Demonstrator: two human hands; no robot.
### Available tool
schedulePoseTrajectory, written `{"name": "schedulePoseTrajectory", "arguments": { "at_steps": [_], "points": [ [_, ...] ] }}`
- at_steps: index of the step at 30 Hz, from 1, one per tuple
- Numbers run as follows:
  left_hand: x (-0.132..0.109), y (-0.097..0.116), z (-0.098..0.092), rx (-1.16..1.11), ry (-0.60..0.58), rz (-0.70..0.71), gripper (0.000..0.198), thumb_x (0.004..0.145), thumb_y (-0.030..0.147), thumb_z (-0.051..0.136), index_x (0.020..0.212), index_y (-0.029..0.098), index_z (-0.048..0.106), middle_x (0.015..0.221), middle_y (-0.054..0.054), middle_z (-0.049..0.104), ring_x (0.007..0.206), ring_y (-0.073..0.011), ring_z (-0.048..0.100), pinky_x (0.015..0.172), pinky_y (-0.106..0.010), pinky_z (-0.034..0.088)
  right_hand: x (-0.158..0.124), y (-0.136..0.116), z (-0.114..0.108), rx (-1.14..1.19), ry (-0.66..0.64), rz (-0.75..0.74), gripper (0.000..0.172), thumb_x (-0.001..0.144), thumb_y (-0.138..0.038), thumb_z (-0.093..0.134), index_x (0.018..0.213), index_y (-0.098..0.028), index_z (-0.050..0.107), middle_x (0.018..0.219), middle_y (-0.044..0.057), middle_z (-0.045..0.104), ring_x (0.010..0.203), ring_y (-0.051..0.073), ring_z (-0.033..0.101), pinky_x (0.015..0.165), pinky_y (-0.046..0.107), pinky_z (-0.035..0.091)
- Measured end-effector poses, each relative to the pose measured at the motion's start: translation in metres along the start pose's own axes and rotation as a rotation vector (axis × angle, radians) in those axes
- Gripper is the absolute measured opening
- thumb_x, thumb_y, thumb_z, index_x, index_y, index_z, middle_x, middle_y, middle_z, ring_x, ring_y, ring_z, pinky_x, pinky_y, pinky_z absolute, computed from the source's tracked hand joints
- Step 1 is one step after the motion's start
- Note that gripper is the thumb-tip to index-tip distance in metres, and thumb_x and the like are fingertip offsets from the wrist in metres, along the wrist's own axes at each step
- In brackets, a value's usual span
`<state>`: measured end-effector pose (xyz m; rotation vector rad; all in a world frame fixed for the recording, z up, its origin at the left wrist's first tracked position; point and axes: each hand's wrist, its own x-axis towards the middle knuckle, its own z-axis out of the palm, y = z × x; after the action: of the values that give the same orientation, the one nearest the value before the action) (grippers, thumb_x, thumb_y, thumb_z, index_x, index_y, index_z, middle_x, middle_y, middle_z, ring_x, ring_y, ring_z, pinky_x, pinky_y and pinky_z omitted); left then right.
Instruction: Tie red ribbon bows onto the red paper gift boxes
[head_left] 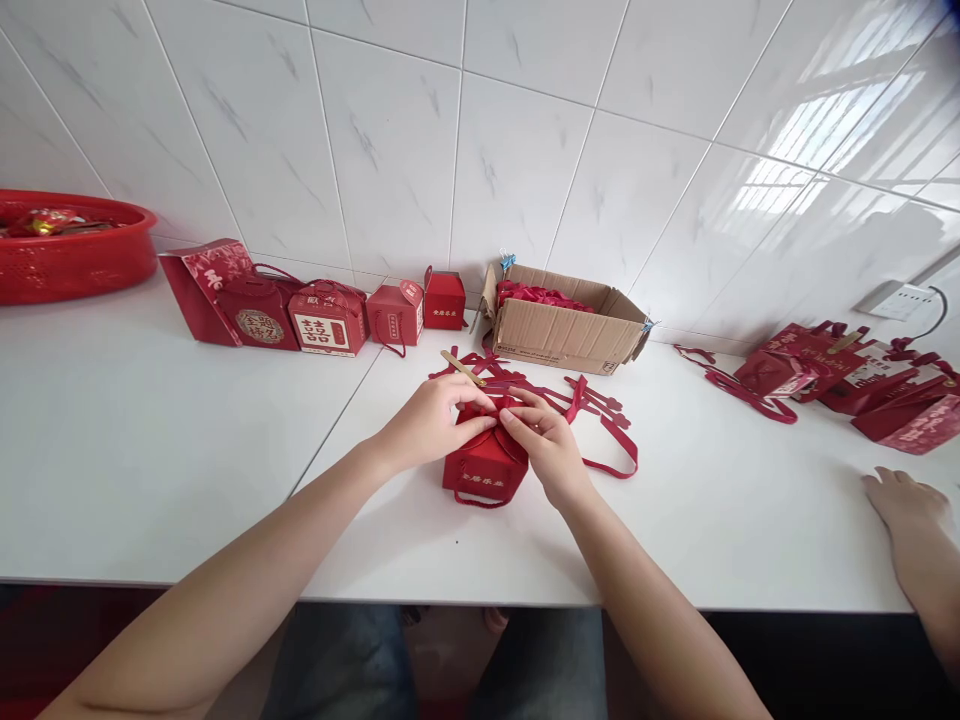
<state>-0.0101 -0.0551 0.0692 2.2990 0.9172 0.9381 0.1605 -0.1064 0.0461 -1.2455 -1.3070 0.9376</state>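
Observation:
In the middle of the table, near its front edge, stands a small red gift box (pixel 486 474) with gold characters on its front and a red cord handle hanging down before it. My left hand (pixel 431 420) reaches in from the left, its thumb and fingertips closed on the box top. From the right, my right hand (pixel 551 440) pinches the same spot. The fingertips nearly meet there and hide exactly which flap or ribbon they grip. Just behind the box lie a dark red ribbon (pixel 577 400) and flat red strips (pixel 604 400) with shaped ends.
A cardboard carton (pixel 566 345) holding red ribbon stands by the tiled wall. Left of it are several red gift boxes (pixel 330 325) and a red plastic basin (pixel 82 265). More red boxes (pixel 840 380) sit at right, near another person's hand (pixel 911 500) on the table.

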Motion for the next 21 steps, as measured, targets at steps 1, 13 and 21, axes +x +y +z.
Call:
{"name": "schedulePoseTrajectory", "arguments": {
  "at_steps": [1, 13, 21],
  "points": [
    [0.0, -0.002, -0.001, 0.01, -0.002, -0.003, 0.015, 0.08, 0.031, 0.063, 0.087, 0.022, 0.073, 0.087, -0.003, 0.065, 0.079, -0.0166, 0.062, 0.075, -0.031, 0.051, -0.002, -0.001, -0.001, -0.033, -0.012, 0.004, 0.021, 0.081, -0.041, 0.063, 0.086, -0.026, 0.077, 0.136, 0.008, 0.049, 0.134, 0.027, 0.039, 0.108, 0.046, 0.036],
    [0.002, -0.006, -0.008, -0.042, -0.015, -0.027, 0.016, 0.08, 0.023, 0.06, 0.085, 0.02, 0.074, 0.091, -0.004, 0.066, 0.082, -0.0164, 0.063, 0.077, -0.03, 0.052, -0.015, -0.019, -0.021, -0.33, -0.17, -0.024, 0.032, 0.086, -0.05, 0.055, 0.107, -0.03, 0.069, 0.123, 0.005, 0.06, 0.117, 0.024, 0.054, 0.098, 0.042, 0.044],
    [0.001, -0.005, -0.007, -0.032, -0.006, 0.051, 0.017, 0.081, 0.021, 0.058, 0.088, 0.021, 0.074, 0.088, -0.004, 0.066, 0.083, -0.0171, 0.063, 0.077, -0.03, 0.052, -0.006, -0.019, -0.047, -0.433, -0.13, 0.061, 0.035, 0.083, -0.05, 0.058, 0.104, -0.023, 0.056, 0.07, -0.002, 0.064, 0.057, 0.012, 0.055, 0.049, 0.024, 0.041]
  ]
}}
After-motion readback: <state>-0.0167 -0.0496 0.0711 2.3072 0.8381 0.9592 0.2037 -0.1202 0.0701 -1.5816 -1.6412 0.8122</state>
